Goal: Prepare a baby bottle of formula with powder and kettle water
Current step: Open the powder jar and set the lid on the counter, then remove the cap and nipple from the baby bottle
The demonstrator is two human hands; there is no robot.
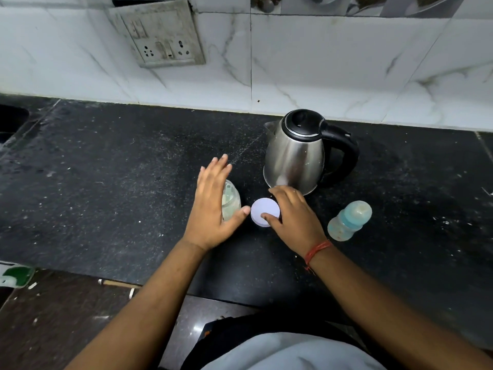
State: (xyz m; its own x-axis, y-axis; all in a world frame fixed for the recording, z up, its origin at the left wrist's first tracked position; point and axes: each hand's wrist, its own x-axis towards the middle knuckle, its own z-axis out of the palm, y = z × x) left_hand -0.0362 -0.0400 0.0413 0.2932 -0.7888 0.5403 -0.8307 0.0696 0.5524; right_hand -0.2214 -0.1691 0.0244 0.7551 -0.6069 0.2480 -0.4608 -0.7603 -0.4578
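**Open jar, easy to knock over**

Kettle standing at the back of the black counter, lid down. Just in front of the kettle, to its left: a clear jar of pale powder, top off, with something pale standing inside, maybe a scoop. White lid lying flat between jar and kettle.

Left hand beside the jar, fingers straight and spread, thumb close to the glass, gripping nothing. Right hand resting on the lid, fingers gently bent over it; hard to tell if really pinching. Hands near each other, not touching.

Baby bottle in front of the kettle, to its right, blue cap on, not yet opened.

Could go wrong: a bump from the flat left hand, jar tipping, powder all over. A sleeve-less arm brushing the kettle, maybe hot. Lid sliding off toward the counter edge.
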